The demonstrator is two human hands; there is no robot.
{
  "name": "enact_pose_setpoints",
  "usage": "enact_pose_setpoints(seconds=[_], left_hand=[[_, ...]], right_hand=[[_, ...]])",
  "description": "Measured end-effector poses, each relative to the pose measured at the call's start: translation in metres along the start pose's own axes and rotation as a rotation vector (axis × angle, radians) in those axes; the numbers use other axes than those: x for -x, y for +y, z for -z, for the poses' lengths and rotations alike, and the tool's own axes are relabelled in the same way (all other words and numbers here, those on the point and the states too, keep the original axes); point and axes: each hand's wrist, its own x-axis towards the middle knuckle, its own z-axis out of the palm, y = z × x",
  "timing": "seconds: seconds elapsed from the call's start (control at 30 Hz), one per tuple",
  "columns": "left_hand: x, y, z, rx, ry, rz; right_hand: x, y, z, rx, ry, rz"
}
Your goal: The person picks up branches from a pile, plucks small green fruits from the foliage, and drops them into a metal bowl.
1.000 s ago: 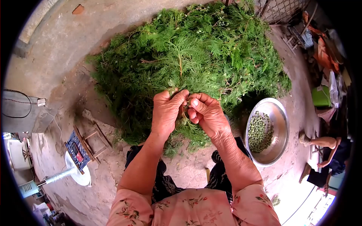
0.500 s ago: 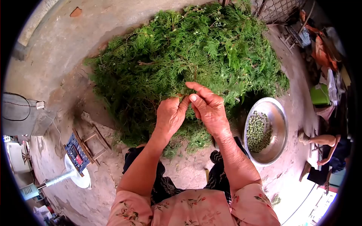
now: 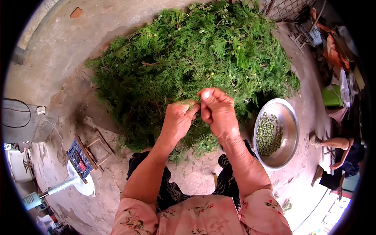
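Note:
My left hand point(image 3: 178, 119) is closed, pinching a thin green sprig point(image 3: 188, 102) between thumb and forefinger. Close beside its fingertips, my right hand point(image 3: 220, 113) is curled with the thumb pressed on the forefinger; whatever it may hold is hidden. Both hands are over the near side of a large heap of evergreen branches point(image 3: 176, 58) with flat, feathery leaves and a few pale green cones. To the right of my right hand, a wide metal basin point(image 3: 289, 143) stands on the floor with many small round green cones point(image 3: 268, 135) in it.
At the left are a small wooden stool point(image 3: 80, 158) and a fan point(image 3: 66, 182) with a white round base. Another person's bent leg point(image 3: 335, 144) shows at the far right. Bags and a green container point(image 3: 331, 96) lie along the right side.
My right hand has curled its stretched forefinger in under the thumb and turned slightly. My left hand has stayed nearly in place, still pinching.

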Motion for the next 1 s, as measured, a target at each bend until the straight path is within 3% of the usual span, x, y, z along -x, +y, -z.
enact_pose_setpoints(seconds=[0.03, 0.07, 0.17, 0.2, 0.27, 0.43, 0.53, 0.67, 0.73, 0.77, 0.83, 1.0], left_hand=[[0.001, 0.003, 0.0, 0.289, -0.004, 0.12], [0.0, 0.006, 0.0, 0.289, -0.005, 0.12], [-0.005, 0.01, 0.005, 0.519, 0.117, 0.342], [-0.007, 0.009, 0.007, 0.518, 0.119, 0.343], [-0.011, 0.006, 0.011, 0.841, 0.22, 0.428], [-0.016, 0.008, 0.023, 1.078, 0.308, 0.47], [-0.018, 0.003, 0.019, 1.137, 0.429, 0.433], [-0.017, 0.006, 0.018, 1.108, 0.443, 0.467], [-0.017, 0.003, 0.014, 1.135, 0.44, 0.438], [-0.017, 0.002, 0.012, 1.132, 0.422, 0.442], [-0.015, 0.003, 0.011, 1.12, 0.397, 0.443], [-0.015, 0.011, 0.014, 1.038, 0.305, 0.419]], right_hand=[[-0.002, -0.001, 0.002, -0.062, -0.008, 0.022], [-0.003, -0.004, 0.003, -0.062, -0.007, 0.022], [-0.004, -0.016, 0.009, -0.372, -0.26, 0.088], [-0.001, -0.022, 0.008, -0.37, -0.187, 0.054], [0.001, -0.03, 0.012, -0.469, -0.152, 0.077], [-0.008, -0.021, 0.034, -0.498, -0.14, 0.079], [0.005, -0.023, 0.02, 0.089, 0.026, -0.056], [0.008, 0.001, 0.009, 0.444, -0.193, 0.186], [0.01, 0.006, 0.001, 0.631, -0.194, 0.279], [0.009, 0.012, -0.001, 0.632, -0.193, 0.279], [0.005, 0.025, -0.003, 0.673, -0.096, 0.477], [0.005, 0.016, -0.002, 0.79, -0.019, 0.634]])
